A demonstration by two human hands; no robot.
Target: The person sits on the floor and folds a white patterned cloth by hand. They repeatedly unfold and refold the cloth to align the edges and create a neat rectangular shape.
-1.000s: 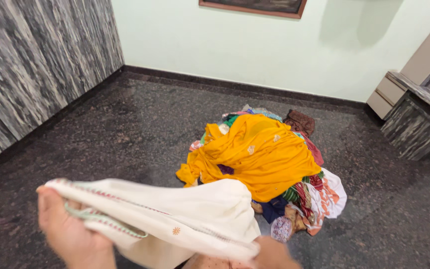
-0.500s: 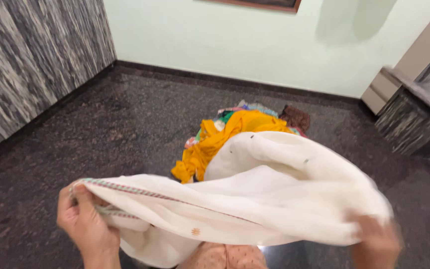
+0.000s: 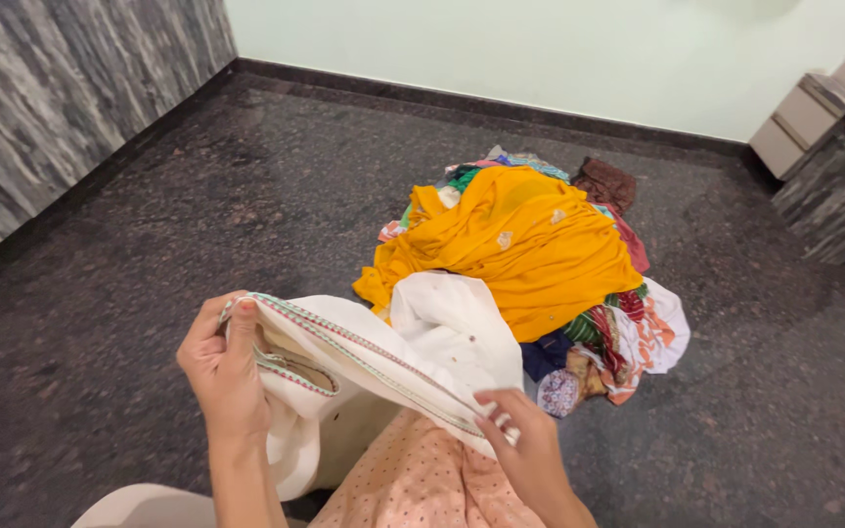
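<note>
head view, looking down at both hands over a dark speckled floor (image 3: 149, 196). the left hand (image 3: 222, 376) has its grip clamped on one end of a cream garment (image 3: 413, 352), right at the embroidered trim edge (image 3: 364, 357). the right hand (image 3: 530, 455) pinches the same trim near the other end, fingers closed on the cloth. so the garment's long edge runs from near left down to near right, stretched between the two hands, and the rest of it sags below, over a peach dotted fabric (image 3: 422, 484) on the lap. neither hand is really nearer, both are already on it. just beyond, toward the far right, sits a pile of clothes (image 3: 599, 332) with a yellow garment (image 3: 520, 244) on top, touching the cream one's far side.
</note>
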